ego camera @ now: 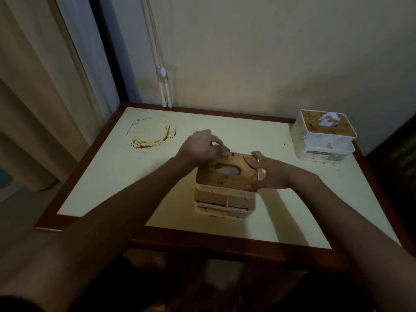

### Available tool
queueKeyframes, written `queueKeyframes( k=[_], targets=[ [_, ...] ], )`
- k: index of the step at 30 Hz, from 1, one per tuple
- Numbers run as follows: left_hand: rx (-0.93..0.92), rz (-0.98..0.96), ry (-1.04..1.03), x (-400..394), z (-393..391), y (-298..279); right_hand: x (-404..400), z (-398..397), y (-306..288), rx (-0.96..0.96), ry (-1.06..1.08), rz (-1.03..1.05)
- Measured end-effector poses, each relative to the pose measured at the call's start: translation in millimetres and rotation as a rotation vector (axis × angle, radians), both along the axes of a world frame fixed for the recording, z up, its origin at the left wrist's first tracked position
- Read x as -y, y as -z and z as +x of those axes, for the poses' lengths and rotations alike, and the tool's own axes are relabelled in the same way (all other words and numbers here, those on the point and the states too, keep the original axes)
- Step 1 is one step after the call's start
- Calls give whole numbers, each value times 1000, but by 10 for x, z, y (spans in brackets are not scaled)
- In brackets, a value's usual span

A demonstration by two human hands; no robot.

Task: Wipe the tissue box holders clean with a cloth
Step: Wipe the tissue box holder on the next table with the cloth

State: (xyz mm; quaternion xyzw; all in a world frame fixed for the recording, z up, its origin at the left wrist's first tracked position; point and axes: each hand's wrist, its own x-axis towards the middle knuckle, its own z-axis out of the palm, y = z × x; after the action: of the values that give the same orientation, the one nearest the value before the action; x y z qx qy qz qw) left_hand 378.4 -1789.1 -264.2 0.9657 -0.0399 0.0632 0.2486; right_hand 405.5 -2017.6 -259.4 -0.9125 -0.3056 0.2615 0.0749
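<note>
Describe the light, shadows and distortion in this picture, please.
Head view: dim, warm light; the right hand casts a long shadow across the pale yellow tabletop with a dark wooden rim; wide-angle bending stretches the forearms and curves the beige curtain; the stained beige plastic tissue box holder stays fairly sharp, the bottom edge murky.

Plenty of open tabletop (94, 176) on the left and along the front edge, just a dried brown ring stain (150, 134) back there, flat so nothing to bump. The stained tissue box holder (226, 190) sits mid-table with both hands on it, and a second holder (323, 136) takes the far right corner against the wall. There's a clear gap of table between the two.
</note>
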Motion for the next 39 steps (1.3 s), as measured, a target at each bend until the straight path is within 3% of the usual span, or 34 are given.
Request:
queueKeyframes(
  k=[9,13,17,21,25,31,36,39],
  targets=[
    [133,12,103,-42,-650,86,-32,14,-45,8,5,-96],
    [65,-51,-104,84,-939,195,-37,7,-62,127,-52,-154],
    [133,-174,-258,198,-1027,262,-22,-66,-54,33,13,14],
    [258,-194,-250,119,-990,201,-24,-238,-6,-28,145,141],
    [62,-162,-361,-175,-556,207,-81,-409,-43,-31,197,175],
    [0,-136,-215,-401,-50,170,-241,-600,-69,-24,117,130],
    [-3,-117,-102,-371,59,102,-279,-358,-89,61,208,286],
    [12,-121,-86,-346,102,123,-309,-135,-70,-10,138,202]
  ],
)
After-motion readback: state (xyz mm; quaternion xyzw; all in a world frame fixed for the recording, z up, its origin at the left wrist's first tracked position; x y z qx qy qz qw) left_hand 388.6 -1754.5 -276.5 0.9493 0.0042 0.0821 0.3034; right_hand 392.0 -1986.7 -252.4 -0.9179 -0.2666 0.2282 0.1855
